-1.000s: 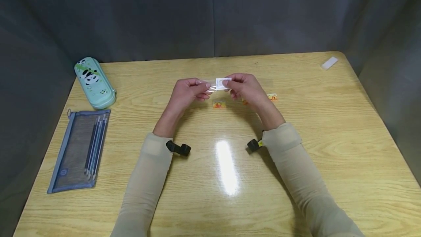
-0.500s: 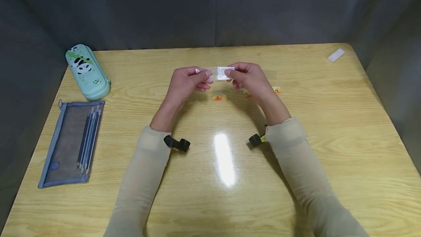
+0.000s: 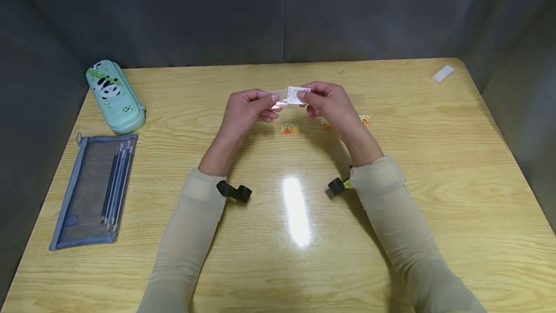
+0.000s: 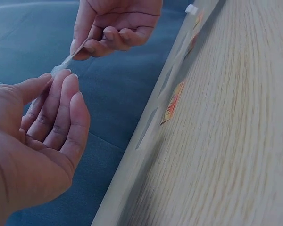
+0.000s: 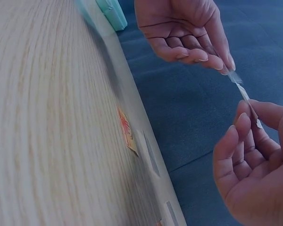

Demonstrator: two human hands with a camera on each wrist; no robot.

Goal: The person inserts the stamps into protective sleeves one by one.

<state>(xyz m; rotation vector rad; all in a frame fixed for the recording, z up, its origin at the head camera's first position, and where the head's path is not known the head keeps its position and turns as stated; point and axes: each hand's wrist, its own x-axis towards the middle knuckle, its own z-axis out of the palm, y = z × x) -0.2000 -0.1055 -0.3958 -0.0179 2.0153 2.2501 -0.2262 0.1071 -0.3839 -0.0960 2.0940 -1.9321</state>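
In the head view my left hand (image 3: 245,110) pinches a small clear plastic sleeve (image 3: 283,94) between thumb and fingers. My right hand (image 3: 327,103) pinches a small white card (image 3: 293,95) with faint print, thumb on its face. Card and sleeve meet between the two hands, held above the table; whether the card sits partly inside the sleeve I cannot tell. From the right wrist view, the card (image 5: 245,96) appears edge-on, lined up with the sleeve (image 5: 234,76). Below the hands lies a small orange-and-yellow printed piece (image 3: 289,129).
Two more orange printed pieces, one by the right hand (image 3: 325,123) and another orange piece (image 3: 365,120), lie partly behind the right wrist. A mint panda pencil case (image 3: 115,95) and a blue mesh pouch (image 3: 91,192) with several pencils occupy the left. A white block (image 3: 443,74) sits far right.
The head view has shifted, so everything appears higher in it. Both hands keep their pinch. The white card has tilted slightly and the glints on the plastic sleeve have changed.
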